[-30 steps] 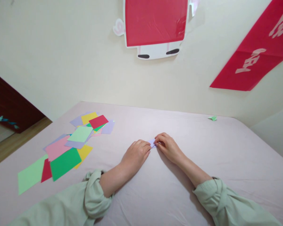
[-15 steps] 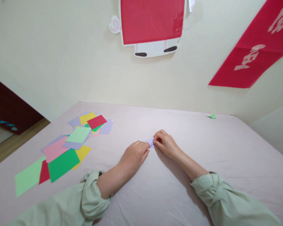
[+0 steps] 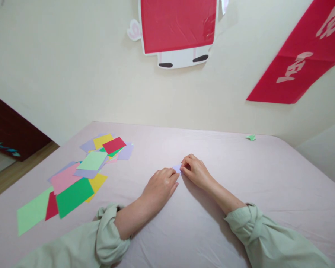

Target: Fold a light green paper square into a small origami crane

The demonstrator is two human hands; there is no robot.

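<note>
A small piece of folded lilac paper point(image 3: 176, 168) lies on the cloth-covered surface between my hands, mostly covered by fingers. My left hand point(image 3: 163, 182) rests palm down, its fingertips closed on the paper's left and near edge. From the other side my right hand point(image 3: 195, 169) pinches the paper's right edge between thumb and index finger. The exact fold shape is hidden by the fingers.
Several loose paper sheets in green, pink, yellow, red and lilac overlap at the left, a green sheet point(image 3: 75, 197) among them. A small folded green paper point(image 3: 250, 137) sits at the far right edge. Behind stands a wall with a red banner point(image 3: 293, 63).
My left fingers have shifted slightly over the lilac paper, covering more of its near part. My right hand keeps its pinch at nearly the same spot.
</note>
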